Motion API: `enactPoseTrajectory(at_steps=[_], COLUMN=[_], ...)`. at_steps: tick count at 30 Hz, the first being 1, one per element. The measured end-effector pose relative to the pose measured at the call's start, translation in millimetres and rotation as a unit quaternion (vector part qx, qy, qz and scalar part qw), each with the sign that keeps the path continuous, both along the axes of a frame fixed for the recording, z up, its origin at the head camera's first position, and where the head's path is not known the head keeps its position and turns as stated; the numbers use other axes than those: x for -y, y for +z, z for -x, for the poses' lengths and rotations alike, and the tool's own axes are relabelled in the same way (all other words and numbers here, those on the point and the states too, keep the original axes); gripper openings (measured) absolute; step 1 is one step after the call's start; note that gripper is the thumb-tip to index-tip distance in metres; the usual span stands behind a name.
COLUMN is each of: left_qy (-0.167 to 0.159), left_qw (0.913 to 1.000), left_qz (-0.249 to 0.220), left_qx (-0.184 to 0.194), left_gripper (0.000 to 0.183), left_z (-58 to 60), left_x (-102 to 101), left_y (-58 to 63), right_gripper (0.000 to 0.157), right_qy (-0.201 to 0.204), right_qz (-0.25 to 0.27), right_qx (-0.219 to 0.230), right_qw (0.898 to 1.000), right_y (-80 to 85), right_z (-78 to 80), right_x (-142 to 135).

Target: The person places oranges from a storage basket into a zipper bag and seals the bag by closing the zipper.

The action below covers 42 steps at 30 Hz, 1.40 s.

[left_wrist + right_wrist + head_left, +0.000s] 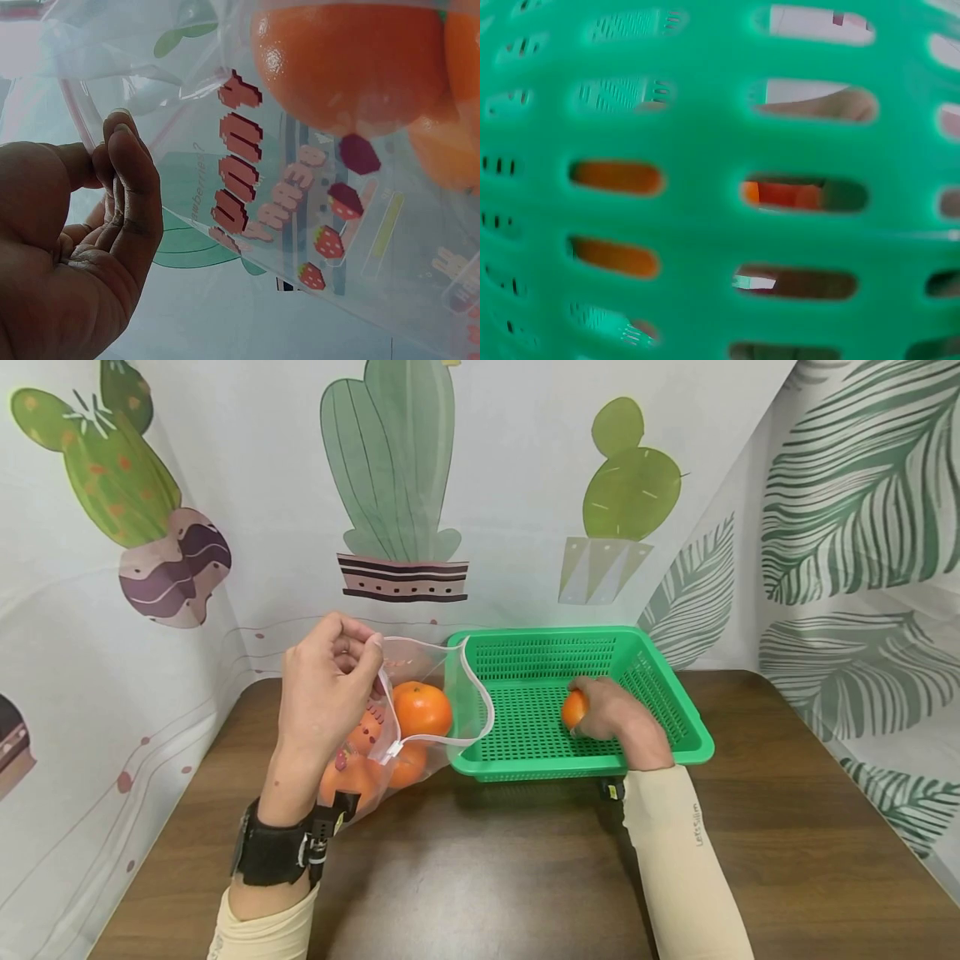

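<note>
On the left, a person's left hand (pixel 324 689) pinches the edge of a clear zip bag (pixel 444 742), holding its mouth open; the bag is printed with red letters and strawberries. Several oranges (pixel 423 710) sit inside it, low on the wooden table (pixel 480 877). Just right, touching or overlapped by the bag, stands a green slatted basket (pixel 540 767). Within it, near its middle, the right hand (pixel 609 710) grasps a single orange (pixel 573 709), its fingers curled around the fruit
</note>
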State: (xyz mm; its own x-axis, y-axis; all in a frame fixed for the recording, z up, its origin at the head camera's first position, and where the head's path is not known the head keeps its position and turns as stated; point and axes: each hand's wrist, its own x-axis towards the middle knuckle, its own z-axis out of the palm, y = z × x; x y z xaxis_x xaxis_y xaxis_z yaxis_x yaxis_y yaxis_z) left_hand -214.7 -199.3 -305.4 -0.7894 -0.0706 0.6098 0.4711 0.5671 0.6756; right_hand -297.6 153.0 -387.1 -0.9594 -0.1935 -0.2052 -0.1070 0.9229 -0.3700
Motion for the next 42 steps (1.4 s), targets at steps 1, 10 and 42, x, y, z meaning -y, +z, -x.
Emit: enactPoseTrajectory(at_steps=[1,10,42], left_qy=[0.0,-0.003,-0.008], left_qw=[1.0,1.0,0.9999], left_qz=[-0.001,0.001,0.003], left_qx=[0.001,-0.003,-0.006], left_gripper=[0.011,0.01,0.009], left_z=[-0.1,0.3,2.6], left_x=[0,0,0], left_y=[0.0,-0.4,-1.4], right_gripper=[0.076,0.074,0.069], right_qy=[0.004,0.011,0.019], right_qz=[-0.001,-0.006,0.052], right_qx=[0.002,-0.01,-0.061], right_qw=[1.0,1.0,0.997], right_y=[0.0,0.1,17.5], right_z=[0.0,-0.2,-5.9], right_x=[0,0,0])
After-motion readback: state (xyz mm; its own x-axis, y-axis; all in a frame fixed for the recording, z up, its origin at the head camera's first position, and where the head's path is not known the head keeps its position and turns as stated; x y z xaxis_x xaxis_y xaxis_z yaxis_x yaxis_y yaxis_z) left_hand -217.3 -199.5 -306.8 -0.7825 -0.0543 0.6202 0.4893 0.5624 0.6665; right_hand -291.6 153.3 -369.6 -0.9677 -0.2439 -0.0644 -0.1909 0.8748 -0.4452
